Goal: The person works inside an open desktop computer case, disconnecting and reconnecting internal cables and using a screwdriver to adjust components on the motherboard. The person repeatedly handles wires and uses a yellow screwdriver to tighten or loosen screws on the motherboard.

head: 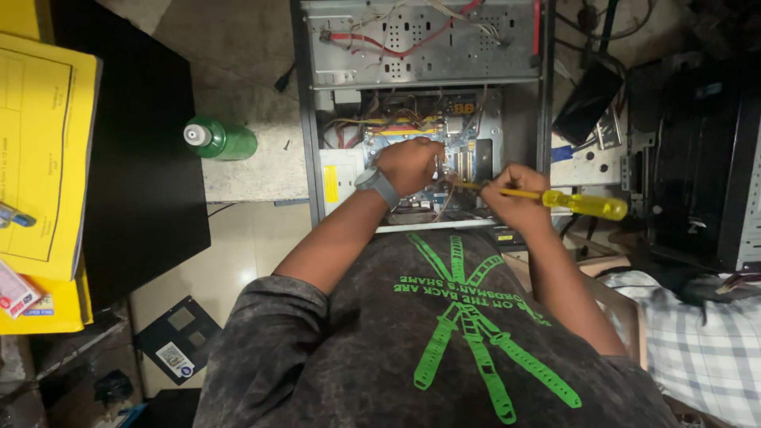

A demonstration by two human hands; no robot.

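Head view: R hand (515, 196) is wrapped tight round the metal shank end of a yellow-handled screwdriver (583, 204), fingers pressed together on it just ahead of the handle. The long axis runs near level across the frame; the clear yellow handle sticks out past the grip to the person's right, and the shaft w/ tip points left of the grip, into the open PC case (424, 111). The tip lands approx. at the blue motherboard (412, 170), though the exact contact spot is too small to tell. L hand (410, 162), w/ a grey wristwatch (376, 184), sits just left of the tip, curled down on the board; what it pinches, if anything, is hidden under the knuckles, so can't tell. L hand is nearer the tip, R hand nearer the handle. Well left of both grips a green bottle (222, 139) lies on its side, cap pointing left, beside a black panel (143, 158) and yellow folders (43, 158).
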